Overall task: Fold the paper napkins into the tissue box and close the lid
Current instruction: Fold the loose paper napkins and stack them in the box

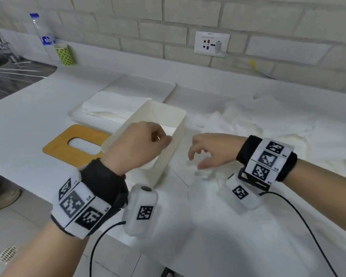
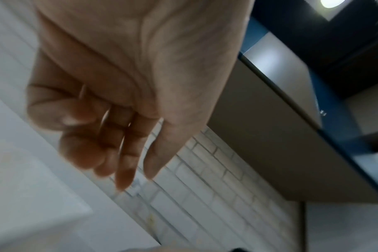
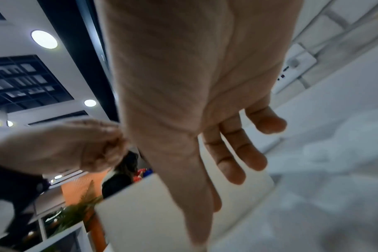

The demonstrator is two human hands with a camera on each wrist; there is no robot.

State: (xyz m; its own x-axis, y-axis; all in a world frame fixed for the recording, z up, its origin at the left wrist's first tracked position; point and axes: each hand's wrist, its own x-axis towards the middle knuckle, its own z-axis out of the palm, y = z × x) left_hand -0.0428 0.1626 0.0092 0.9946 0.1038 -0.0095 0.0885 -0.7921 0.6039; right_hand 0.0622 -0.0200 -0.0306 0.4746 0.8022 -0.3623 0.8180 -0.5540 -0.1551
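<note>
Nearest, the left hand [image 1: 142, 142] is held loosely curled and empty over the open white rectangular plastic tissue box [image 1: 166, 116] on the white counter [image 1: 28, 116]; the right hand [image 1: 212, 150] is spread over loose crumpled white paper napkins [image 1: 268, 124]. A slotted bamboo lid [image 1: 62, 144] lies left of the box. "sip" is read on the far clear plastic bottle [image 1: 42, 31].

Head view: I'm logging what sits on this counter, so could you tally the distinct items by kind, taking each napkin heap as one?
Tissue box, open: 1
Wooden lid: 1
White tray: 1
Napkin stack on the tray: 1
Loose napkin heap: 1
Green cup: 1
Water bottle: 1
Total: 7
</note>
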